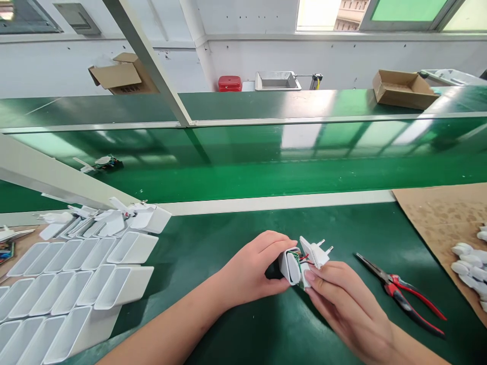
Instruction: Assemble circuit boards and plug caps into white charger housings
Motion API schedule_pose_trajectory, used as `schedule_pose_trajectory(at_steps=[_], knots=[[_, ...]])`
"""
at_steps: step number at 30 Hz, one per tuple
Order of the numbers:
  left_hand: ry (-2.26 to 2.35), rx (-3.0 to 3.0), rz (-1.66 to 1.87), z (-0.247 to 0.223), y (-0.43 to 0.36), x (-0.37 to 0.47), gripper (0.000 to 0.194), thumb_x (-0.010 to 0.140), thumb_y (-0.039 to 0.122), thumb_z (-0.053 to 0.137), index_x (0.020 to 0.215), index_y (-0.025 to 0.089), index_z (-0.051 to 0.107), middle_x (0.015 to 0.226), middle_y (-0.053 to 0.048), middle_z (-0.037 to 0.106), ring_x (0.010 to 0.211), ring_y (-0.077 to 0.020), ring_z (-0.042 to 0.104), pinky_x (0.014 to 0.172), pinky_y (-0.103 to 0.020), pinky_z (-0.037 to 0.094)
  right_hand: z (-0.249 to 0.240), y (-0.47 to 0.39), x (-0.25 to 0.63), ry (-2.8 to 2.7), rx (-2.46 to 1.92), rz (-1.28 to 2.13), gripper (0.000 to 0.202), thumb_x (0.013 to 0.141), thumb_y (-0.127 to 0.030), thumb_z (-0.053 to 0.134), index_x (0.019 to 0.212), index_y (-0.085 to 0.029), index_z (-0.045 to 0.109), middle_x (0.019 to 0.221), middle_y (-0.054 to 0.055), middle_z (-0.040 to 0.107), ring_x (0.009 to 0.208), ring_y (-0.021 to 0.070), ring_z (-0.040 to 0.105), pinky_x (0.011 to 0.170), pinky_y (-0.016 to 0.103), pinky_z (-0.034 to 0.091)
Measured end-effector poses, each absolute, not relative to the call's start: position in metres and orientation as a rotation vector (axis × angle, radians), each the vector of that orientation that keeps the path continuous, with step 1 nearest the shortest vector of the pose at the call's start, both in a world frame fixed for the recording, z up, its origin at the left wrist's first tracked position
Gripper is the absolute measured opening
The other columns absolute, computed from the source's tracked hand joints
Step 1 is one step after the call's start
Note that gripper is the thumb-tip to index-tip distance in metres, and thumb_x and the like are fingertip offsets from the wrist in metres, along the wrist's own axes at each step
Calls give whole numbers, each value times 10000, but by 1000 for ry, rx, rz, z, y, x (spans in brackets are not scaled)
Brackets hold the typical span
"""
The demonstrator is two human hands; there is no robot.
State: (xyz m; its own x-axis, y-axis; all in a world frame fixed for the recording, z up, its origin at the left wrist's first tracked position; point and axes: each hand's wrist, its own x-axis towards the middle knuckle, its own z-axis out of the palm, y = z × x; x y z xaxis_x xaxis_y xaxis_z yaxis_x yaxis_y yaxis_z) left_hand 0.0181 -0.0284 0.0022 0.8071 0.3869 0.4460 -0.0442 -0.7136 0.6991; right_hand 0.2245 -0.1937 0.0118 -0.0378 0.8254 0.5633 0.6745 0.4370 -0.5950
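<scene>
My left hand (262,263) is wrapped round a white plastic housing (292,267), whose open end faces right. Green circuit board and red and black wires show at that opening. A white plug piece with two pins (315,253) stands just right of the housing, joined by the wires. The fingers of my right hand (342,299) pinch the plug piece and the part below it. Something black shows under my left palm. Red and black long-nose pliers (395,289) lie on the green table (243,334) to the right of my right hand.
Rows of open white housings (125,286) stand at the left, with white plug pieces (114,218) on the rear row. Cardboard (426,218) with white parts (472,263) lies at the right. Beyond is a green conveyor belt (236,172) carrying a small board assembly (106,162).
</scene>
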Motion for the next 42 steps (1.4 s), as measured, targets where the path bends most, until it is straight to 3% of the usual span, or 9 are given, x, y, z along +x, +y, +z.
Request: schedule_pose_trajectory(at_steps=[4, 14, 22, 33, 38, 42], knots=[[242, 2256, 763, 2, -28, 18, 662, 897, 215, 813, 1485, 265, 515, 1349, -130, 704, 1228, -277, 702, 1070, -443, 632, 11, -193, 224, -1735, -1306, 239, 626, 947, -131, 786, 1520, -337, 639, 1186, 89, 798, 960, 285, 810, 867, 413, 738], [275, 2260, 731, 0, -28, 16, 605, 929, 358, 841, 1452, 263, 551, 1368, -137, 715, 1241, -295, 714, 1072, -463, 633, 12, -189, 223, -1813, -1302, 156, 657, 966, 2, 675, 1541, -310, 610, 1170, 78, 802, 993, 258, 806, 841, 359, 729], [326, 2237, 653, 1, -29, 17, 589, 912, 347, 849, 1427, 258, 579, 1357, -123, 721, 1253, -293, 704, 1084, -463, 618, 8, -188, 225, -1922, -1318, 104, 727, 961, 39, 664, 1626, -198, 489, 1292, 145, 745, 1193, 298, 743, 955, 435, 684], [393, 2202, 503, 16, -24, 21, 468, 907, 351, 833, 1313, 244, 626, 1237, -88, 723, 1194, -285, 651, 1061, -462, 573, 19, -180, 225, -2009, -1353, 123, 621, 990, -37, 655, 1589, -122, 515, 1363, 192, 683, 1231, 317, 676, 1031, 492, 624], [327, 2246, 523, 15, -25, 22, 455, 914, 345, 823, 1305, 239, 616, 1217, -82, 731, 1142, -270, 652, 1049, -455, 552, 15, -184, 226, -1975, -1345, 121, 582, 974, -36, 685, 1534, -142, 568, 1325, 175, 700, 1208, 303, 693, 1003, 466, 638], [330, 2285, 596, 10, -28, 22, 486, 917, 438, 839, 1302, 235, 622, 1194, -90, 746, 1100, -268, 670, 1018, -453, 553, 14, -182, 228, -1941, -1309, 127, 551, 969, -20, 675, 1494, -172, 600, 1274, 157, 723, 1164, 292, 722, 966, 453, 656]])
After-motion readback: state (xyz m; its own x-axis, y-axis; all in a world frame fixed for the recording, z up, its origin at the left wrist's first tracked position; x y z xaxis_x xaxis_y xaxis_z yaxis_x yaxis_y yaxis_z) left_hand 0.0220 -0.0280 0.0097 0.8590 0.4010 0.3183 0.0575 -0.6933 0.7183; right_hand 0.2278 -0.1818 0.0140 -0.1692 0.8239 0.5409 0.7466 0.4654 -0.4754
